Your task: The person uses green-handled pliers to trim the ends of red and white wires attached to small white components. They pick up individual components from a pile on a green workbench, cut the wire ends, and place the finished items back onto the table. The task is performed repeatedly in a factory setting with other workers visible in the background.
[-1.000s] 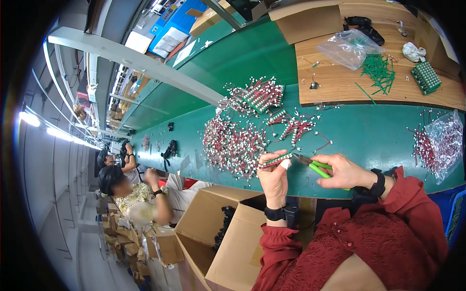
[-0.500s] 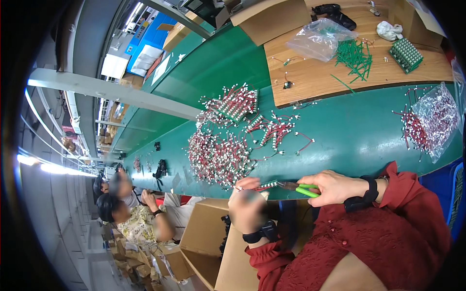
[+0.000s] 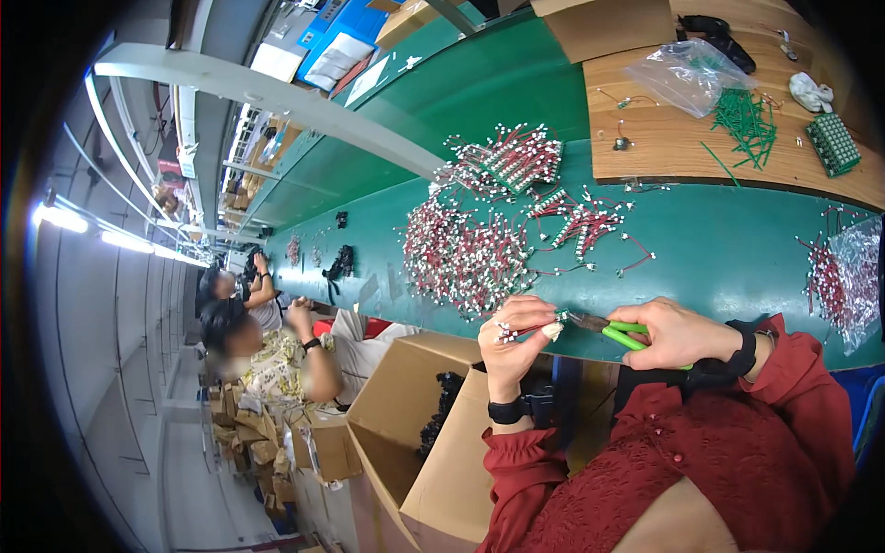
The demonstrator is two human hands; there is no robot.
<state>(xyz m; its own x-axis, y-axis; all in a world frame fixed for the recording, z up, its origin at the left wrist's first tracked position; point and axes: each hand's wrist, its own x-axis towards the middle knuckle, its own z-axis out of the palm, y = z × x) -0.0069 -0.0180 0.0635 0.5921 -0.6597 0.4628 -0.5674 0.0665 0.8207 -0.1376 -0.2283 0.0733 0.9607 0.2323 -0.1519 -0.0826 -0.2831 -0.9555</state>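
My left hand (image 3: 513,355) is closed round a strip of small circuit boards (image 3: 563,316); red wires with white connectors stick out between its fingers. A pale cover sits on one fingertip. Green-handled cutting pliers (image 3: 629,333) are gripped in my right hand (image 3: 680,334), their jaws at the right end of the strip. Whether the blades touch it I cannot tell. Both hands are over the near edge of the green table (image 3: 710,235). Just beyond my left hand lies a large heap of red-wired connectors (image 3: 461,253), with bundled wired boards (image 3: 525,166) behind it.
A wooden board (image 3: 664,157) at the far right bears green sticks (image 3: 745,127), a plastic bag (image 3: 691,74) and a green board block (image 3: 832,145). More wires lie under a clear bag (image 3: 857,276). Below is an open carton (image 3: 452,479). Co-workers (image 3: 277,350) sit at the left.
The view has shifted, so the table's contents appear farther right. My left hand has turned, now showing wires and connectors between its fingers. The pliers stay in my right hand at the strip.
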